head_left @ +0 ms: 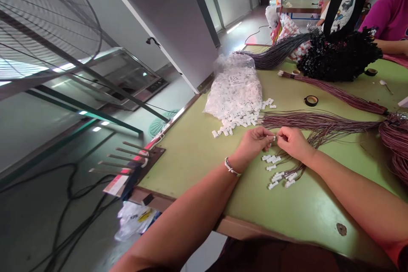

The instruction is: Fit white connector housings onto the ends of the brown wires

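My left hand (256, 141) pinches a small white plastic connector, mostly covered by the fingers. Close against it, my right hand (293, 142) grips a thin wire whose end points at the connector; whether the end sits inside it I cannot tell. Just below the hands lie several white connectors (277, 176) fitted on brown wires. Behind the hands a long bundle of brown wires (325, 121) stretches to the right. Loose white connectors (236, 121) spill from a clear plastic bag (236, 80) left of the bundle.
A black roll of tape (311, 100) lies beyond the wires. A second tied wire bundle (338, 89) and a heap of black parts (339, 57) are at the back. A pegged board (146, 165) sits on the table's left edge. Another person's purple sleeve (382, 17) shows at far right.
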Demonstrator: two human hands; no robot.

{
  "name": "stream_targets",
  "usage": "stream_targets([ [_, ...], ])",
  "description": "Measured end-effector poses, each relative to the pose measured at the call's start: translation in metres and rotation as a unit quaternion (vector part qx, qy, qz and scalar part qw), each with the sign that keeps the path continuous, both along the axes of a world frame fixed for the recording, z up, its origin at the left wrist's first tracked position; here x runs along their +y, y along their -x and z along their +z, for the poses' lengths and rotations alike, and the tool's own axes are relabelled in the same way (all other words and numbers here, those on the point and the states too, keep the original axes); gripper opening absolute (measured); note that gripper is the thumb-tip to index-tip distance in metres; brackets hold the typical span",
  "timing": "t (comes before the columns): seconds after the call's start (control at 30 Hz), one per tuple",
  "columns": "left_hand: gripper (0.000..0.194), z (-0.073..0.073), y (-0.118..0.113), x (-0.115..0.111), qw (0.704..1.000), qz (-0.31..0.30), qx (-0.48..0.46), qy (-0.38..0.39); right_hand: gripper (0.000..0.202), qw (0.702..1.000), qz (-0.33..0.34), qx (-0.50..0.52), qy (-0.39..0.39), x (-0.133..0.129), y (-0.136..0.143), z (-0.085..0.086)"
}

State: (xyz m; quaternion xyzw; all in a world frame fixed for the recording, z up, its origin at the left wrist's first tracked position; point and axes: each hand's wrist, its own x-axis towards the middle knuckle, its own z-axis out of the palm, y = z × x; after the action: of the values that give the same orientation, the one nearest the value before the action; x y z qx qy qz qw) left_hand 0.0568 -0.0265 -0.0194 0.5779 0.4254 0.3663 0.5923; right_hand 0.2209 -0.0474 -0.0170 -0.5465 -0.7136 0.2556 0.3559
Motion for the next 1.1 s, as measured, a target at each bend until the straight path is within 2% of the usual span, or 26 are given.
stream_targets([
  [0.13, 0.012, 0.002, -0.006, -0.003, 0.999, 0.027, 0.022, 0.003, 0.008, 1.0, -0.008, -0.01, 0.002, 0.001, 0.001, -0.001],
  [0.3, 0.012, 0.005, -0.006, -0.004, 1.0, 0.024, 0.011, 0.004, 0.01, 1.0, -0.005, 0.012, 0.018, 0.001, 0.0, 0.0],
  [0.5, 0.015, 0.004, -0.001, -0.002, 0.999, 0.031, -0.016, -0.001, 0.01, 0.998, -0.025, 0.043, 0.049, 0.0, 0.0, 0.003],
  [0.63, 0.016, 0.003, -0.002, -0.002, 1.0, 0.017, -0.005, 0.001, 0.01, 0.997, -0.014, 0.048, 0.057, 0.001, 0.0, 0.003],
  [0.83, 0.015, 0.001, -0.01, -0.005, 0.999, 0.045, -0.007, -0.006, 0.009, 0.998, -0.011, 0.035, 0.058, 0.002, 0.0, 0.003],
  [0.97, 0.019, 0.004, -0.01, -0.007, 0.999, 0.04, -0.008, -0.013, 0.011, 0.996, -0.003, 0.052, 0.066, 0.002, -0.001, 0.004],
  [1.1, 0.036, 0.012, -0.006, -0.008, 0.998, 0.045, -0.034, 0.02, 0.01, 0.996, -0.027, 0.071, 0.053, 0.001, -0.002, 0.004],
])
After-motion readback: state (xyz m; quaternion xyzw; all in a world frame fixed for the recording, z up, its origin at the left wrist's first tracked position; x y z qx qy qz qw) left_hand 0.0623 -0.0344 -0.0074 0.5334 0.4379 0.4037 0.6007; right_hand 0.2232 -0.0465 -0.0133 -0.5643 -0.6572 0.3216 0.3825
